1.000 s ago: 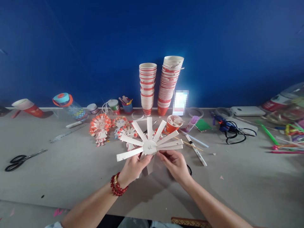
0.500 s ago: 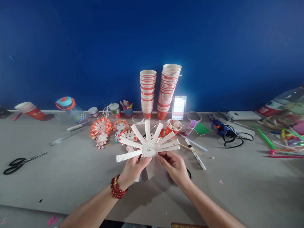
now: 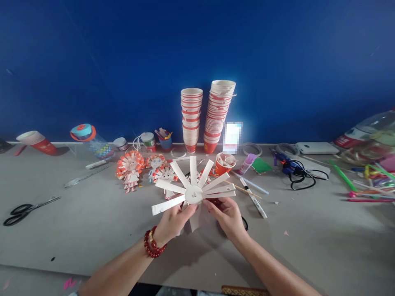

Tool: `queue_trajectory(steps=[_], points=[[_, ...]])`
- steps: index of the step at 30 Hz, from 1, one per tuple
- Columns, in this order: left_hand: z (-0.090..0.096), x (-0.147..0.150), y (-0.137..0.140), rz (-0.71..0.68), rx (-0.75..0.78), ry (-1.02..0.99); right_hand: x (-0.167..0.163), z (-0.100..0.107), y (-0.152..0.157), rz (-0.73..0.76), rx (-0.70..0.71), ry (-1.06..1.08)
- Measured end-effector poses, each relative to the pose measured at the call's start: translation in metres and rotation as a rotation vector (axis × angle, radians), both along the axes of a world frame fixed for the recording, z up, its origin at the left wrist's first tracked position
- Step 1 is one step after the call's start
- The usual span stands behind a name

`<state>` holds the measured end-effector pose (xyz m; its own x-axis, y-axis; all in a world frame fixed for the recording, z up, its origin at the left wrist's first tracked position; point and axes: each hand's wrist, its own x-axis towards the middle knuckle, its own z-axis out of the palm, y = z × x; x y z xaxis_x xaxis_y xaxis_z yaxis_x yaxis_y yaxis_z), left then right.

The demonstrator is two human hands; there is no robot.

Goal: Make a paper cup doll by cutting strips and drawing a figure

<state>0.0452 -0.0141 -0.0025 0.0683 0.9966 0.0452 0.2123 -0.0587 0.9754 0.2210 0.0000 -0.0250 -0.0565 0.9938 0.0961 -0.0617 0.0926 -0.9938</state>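
A paper cup cut into strips (image 3: 194, 194) is held up over the table, its white strips fanned out around the round base. My left hand (image 3: 174, 220) grips it from the lower left, thumb at the edge of the base. On the right side, my right hand (image 3: 226, 216) pinches the strips close to the base; its fingertips are partly hidden. Behind the cut cup lie paper figures with orange-and-white fringed heads (image 3: 131, 166), one of them partly covered by the strips.
Two tall stacks of paper cups (image 3: 191, 123) stand against the blue wall. Black-handled scissors (image 3: 24, 211) lie at left, a white marker (image 3: 254, 201) at right. Farther right are a blue glue gun (image 3: 286, 166) with a black cord and several coloured balloons and sticks (image 3: 376, 181).
Both hands keep hold of the cut cup, which has tilted very slightly. The whole view has shifted a little.
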Motion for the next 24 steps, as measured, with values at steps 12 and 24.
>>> queue_trajectory(steps=[12, 24], points=[[-0.004, 0.004, -0.005, 0.035, 0.343, 0.458, 0.004, -0.003, 0.003, 0.078, 0.004, 0.041], [-0.017, 0.005, -0.004, -0.004, 0.535, 0.489, 0.011, 0.007, 0.009, 0.188, -0.016, 0.035]])
